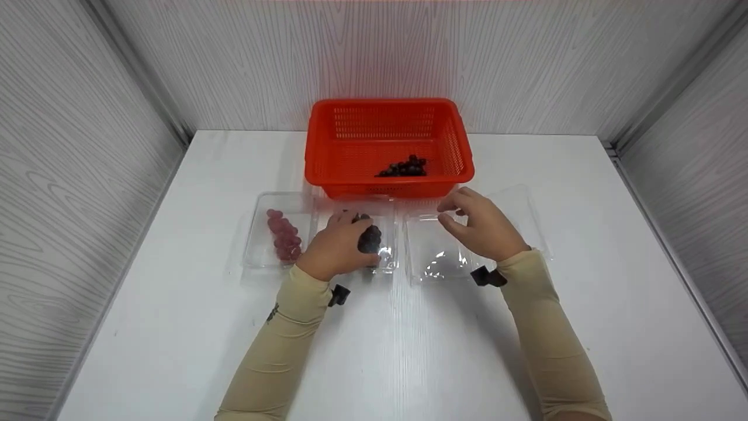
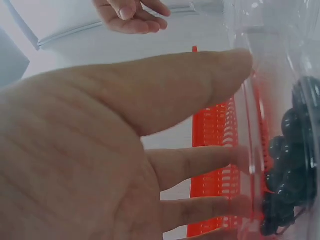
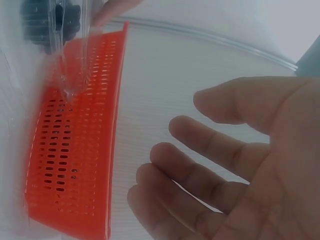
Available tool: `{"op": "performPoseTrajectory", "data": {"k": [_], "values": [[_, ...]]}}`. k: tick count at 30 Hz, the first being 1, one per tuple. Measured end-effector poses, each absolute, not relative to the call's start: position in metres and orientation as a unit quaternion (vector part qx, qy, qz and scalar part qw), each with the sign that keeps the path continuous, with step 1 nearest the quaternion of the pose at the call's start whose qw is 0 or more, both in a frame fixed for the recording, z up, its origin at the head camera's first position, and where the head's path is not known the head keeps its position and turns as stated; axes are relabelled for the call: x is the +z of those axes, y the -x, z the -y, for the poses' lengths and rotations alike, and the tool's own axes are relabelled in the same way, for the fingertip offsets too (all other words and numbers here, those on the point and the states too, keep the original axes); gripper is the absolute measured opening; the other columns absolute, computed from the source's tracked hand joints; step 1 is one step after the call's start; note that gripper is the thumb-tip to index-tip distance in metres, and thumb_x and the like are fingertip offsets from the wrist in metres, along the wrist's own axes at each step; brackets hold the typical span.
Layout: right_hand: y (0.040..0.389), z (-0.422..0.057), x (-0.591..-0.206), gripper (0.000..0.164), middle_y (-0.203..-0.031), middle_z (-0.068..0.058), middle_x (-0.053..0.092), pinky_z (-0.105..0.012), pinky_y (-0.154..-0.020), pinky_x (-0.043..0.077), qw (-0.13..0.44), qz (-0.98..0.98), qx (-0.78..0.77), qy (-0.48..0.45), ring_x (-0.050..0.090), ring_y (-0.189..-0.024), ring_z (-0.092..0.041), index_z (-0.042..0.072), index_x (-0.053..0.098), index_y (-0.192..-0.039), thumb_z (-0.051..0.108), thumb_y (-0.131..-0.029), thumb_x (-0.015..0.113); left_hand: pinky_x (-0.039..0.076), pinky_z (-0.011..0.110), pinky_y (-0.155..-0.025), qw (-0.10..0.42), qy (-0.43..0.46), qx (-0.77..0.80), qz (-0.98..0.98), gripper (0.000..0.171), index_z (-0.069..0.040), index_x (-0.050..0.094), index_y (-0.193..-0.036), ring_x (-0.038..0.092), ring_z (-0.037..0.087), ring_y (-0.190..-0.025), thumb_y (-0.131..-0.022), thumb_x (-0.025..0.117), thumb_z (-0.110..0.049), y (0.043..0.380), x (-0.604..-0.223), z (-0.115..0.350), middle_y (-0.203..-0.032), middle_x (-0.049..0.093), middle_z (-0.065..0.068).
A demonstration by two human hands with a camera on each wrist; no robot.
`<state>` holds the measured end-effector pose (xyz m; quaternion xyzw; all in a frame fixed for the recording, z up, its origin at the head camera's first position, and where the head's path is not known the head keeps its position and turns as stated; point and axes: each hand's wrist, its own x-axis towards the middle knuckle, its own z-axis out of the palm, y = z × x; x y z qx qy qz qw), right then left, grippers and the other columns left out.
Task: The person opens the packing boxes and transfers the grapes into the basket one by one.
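In the head view my left hand (image 1: 339, 248) spans a clear plastic box (image 1: 388, 204) that holds a bunch of dark grapes (image 1: 370, 238). Its thumb and fingers are straight and touch the box's edges, as the left wrist view also shows; the fingertips (image 2: 240, 159) appear blurred at the plastic. My right hand (image 1: 485, 225) hovers over another clear box (image 1: 435, 257), its fingers loosely bent and nothing between them. To the left, a third clear box (image 1: 257, 234) contains a bunch of pinkish-red grapes (image 1: 284, 235). Whether the lids of the two grape boxes are closed I cannot tell.
A red plastic basket (image 1: 388, 190) stands behind the boxes, with more dark grapes (image 1: 406, 168) inside. A clear flap (image 1: 523, 210), perhaps a lid, lies beyond my right hand. Pale wood-grain panels (image 1: 385, 52) enclose the white table (image 1: 380, 356) at the back and sides.
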<state>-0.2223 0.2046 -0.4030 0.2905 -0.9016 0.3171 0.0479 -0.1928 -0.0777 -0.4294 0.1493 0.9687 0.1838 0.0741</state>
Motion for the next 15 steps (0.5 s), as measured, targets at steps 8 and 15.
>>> {"op": "performPoseTrajectory", "data": {"k": [8,15], "values": [[0.221,-0.195,-0.408,0.017,-0.102,0.004,0.061,-0.038,-0.085,0.049,0.023,0.907,0.321,-0.270,0.058,-0.094,-0.016,0.018,0.061,-0.107,0.022,-0.091,0.061,0.042,0.050,-0.099,0.070,-0.141,0.191,-0.969,0.075,-0.019,0.049,-0.139,0.031,0.034,-0.134,-0.075,0.073,-0.051,0.193,-0.432,0.064,-0.145,0.037,0.012],[0.219,-0.185,-0.415,0.021,-0.101,0.003,0.062,-0.039,-0.084,0.050,-0.009,0.916,0.310,-0.254,0.058,-0.096,-0.020,0.018,0.060,-0.111,0.025,-0.091,0.061,0.042,0.052,-0.097,0.041,-0.143,0.189,-0.971,0.074,-0.018,0.051,-0.137,0.030,0.035,-0.135,-0.076,0.071,-0.054,0.193,-0.438,0.053,-0.144,0.039,0.012]]}}
